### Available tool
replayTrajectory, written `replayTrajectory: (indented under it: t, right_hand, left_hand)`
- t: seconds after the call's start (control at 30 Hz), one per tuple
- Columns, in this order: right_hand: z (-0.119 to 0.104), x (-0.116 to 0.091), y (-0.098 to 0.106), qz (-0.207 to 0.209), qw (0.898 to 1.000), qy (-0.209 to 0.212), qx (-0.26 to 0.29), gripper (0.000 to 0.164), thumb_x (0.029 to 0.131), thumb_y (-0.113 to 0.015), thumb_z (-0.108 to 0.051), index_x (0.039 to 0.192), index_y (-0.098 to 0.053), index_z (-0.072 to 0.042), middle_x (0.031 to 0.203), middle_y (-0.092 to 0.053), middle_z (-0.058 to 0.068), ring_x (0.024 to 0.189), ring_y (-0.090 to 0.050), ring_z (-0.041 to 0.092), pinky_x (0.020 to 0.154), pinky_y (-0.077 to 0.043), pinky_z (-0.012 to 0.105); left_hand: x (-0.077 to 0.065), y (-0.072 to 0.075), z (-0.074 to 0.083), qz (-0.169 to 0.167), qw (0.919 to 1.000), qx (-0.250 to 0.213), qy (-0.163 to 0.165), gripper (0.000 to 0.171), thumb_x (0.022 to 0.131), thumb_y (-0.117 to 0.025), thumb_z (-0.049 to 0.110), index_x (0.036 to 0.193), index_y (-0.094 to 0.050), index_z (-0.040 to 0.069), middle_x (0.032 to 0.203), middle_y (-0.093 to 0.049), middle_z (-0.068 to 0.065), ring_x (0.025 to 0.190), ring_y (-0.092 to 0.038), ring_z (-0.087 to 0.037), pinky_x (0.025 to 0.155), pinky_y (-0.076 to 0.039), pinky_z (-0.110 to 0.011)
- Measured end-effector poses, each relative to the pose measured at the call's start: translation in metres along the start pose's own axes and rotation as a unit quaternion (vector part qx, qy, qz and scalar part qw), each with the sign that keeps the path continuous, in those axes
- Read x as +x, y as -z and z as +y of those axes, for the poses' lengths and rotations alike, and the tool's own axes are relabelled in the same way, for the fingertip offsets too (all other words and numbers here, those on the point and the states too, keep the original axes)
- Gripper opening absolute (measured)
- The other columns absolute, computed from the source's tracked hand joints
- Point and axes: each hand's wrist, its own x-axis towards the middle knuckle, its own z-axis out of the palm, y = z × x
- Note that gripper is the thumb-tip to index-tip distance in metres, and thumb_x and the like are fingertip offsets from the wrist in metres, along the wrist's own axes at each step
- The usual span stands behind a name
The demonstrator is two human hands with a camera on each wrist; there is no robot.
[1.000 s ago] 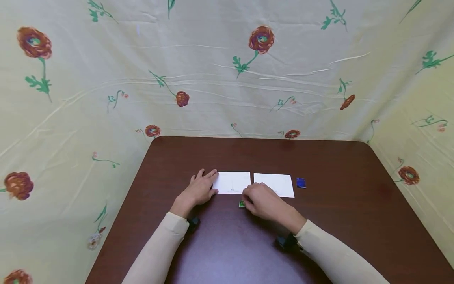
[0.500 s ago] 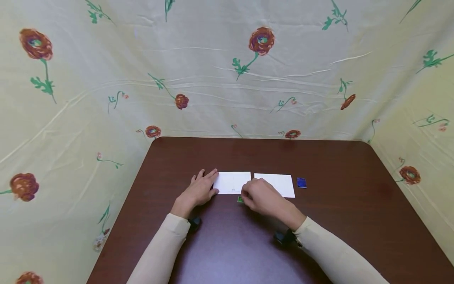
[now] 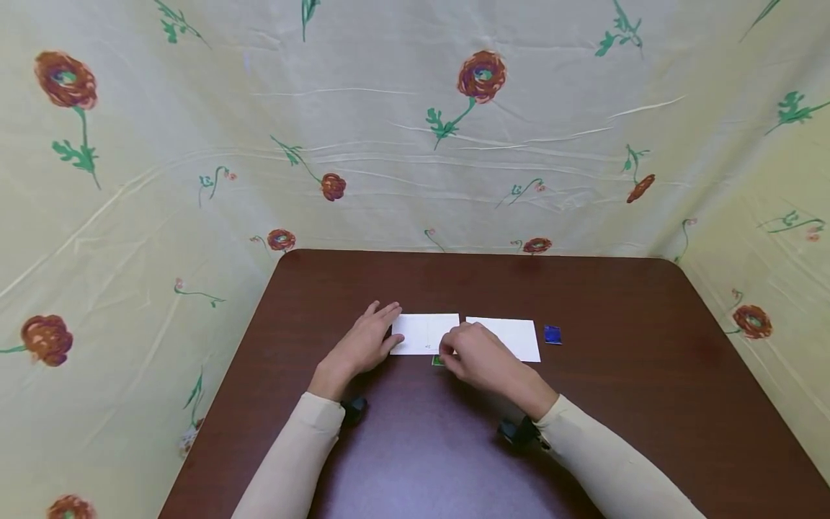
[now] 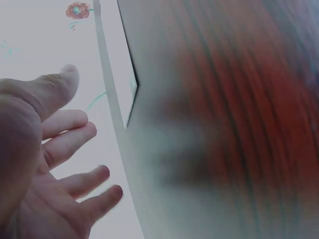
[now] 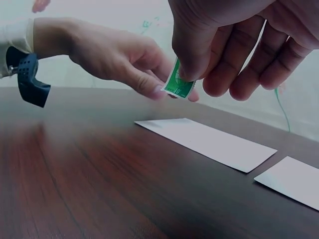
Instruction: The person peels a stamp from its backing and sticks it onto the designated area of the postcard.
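Note:
My right hand (image 3: 483,357) pinches a small green stamp (image 5: 178,85) between thumb and fingers. In the right wrist view the stamp hangs above the table, with part of it covered by the thumb. In the head view it shows near the lower edge of the left white card (image 3: 415,333), which could be paper or an envelope. My left hand (image 3: 363,342) is at that card's left side, fingers spread and holding nothing. The left wrist view shows its thumb and fingers apart from the card (image 4: 117,59). A second white card (image 3: 515,337) lies to the right, partly behind my right hand.
A small blue square (image 3: 552,334), similar in size to the stamp, lies right of the second card. The dark brown table (image 3: 616,404) has a flower-printed cloth (image 3: 389,130) hanging behind and beside it. Dark wrist devices (image 3: 519,431) sit under both wrists.
My right hand has shifted slightly left and away from me with the stamp, towards the left card. The left hand's fingers have come up a little from the card's left edge.

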Motion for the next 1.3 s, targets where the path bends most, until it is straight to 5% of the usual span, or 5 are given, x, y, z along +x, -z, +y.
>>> replayTrajectory:
  t: [0.23,0.6,0.93,1.3]
  right_hand:
    - [0.001,0.003,0.005,0.008,1.0,-0.004,-0.005,0.01,0.087,-0.073,-0.016,0.077,-0.071,-0.018,0.071,-0.066,-0.011,0.066,-0.055,0.009,0.071,-0.049,0.03]
    - [0.0,0.005,0.007,0.011,0.999,-0.036,-0.017,0.01,0.087,-0.074,-0.018,0.077,-0.072,-0.02,0.07,-0.065,-0.012,0.067,-0.055,0.01,0.072,-0.05,0.035]
    - [0.0,0.005,0.006,0.02,0.999,-0.041,-0.018,0.009,0.086,-0.076,-0.019,0.078,-0.072,-0.02,0.07,-0.066,-0.011,0.067,-0.055,0.01,0.073,-0.05,0.035]
    - [-0.001,0.003,0.004,0.022,0.999,-0.042,-0.013,0.008,0.086,-0.076,-0.02,0.078,-0.073,-0.022,0.071,-0.066,-0.013,0.068,-0.054,0.009,0.061,-0.045,0.025]
  left_hand:
    - [0.002,0.005,0.011,0.03,0.9987,-0.025,-0.033,0.057,0.097,-0.066,0.031,0.144,-0.052,0.002,0.149,-0.052,-0.011,0.145,-0.04,-0.035,0.116,-0.035,-0.049]
    - [0.002,0.012,0.037,0.061,0.9932,-0.076,-0.065,0.038,0.091,-0.073,0.026,0.125,-0.069,0.008,0.123,-0.071,-0.004,0.11,-0.068,-0.018,0.097,-0.053,-0.037]
    - [0.002,0.008,0.054,0.066,0.9814,-0.125,-0.13,0.014,0.089,-0.072,0.017,0.101,-0.079,0.014,0.095,-0.077,0.006,0.088,-0.071,-0.011,0.08,-0.058,-0.033]
    - [0.003,0.0,0.058,0.083,0.9797,-0.11,-0.145,0.008,0.087,-0.073,0.013,0.083,-0.076,0.019,0.078,-0.072,0.014,0.073,-0.063,0.004,0.072,-0.056,-0.027]
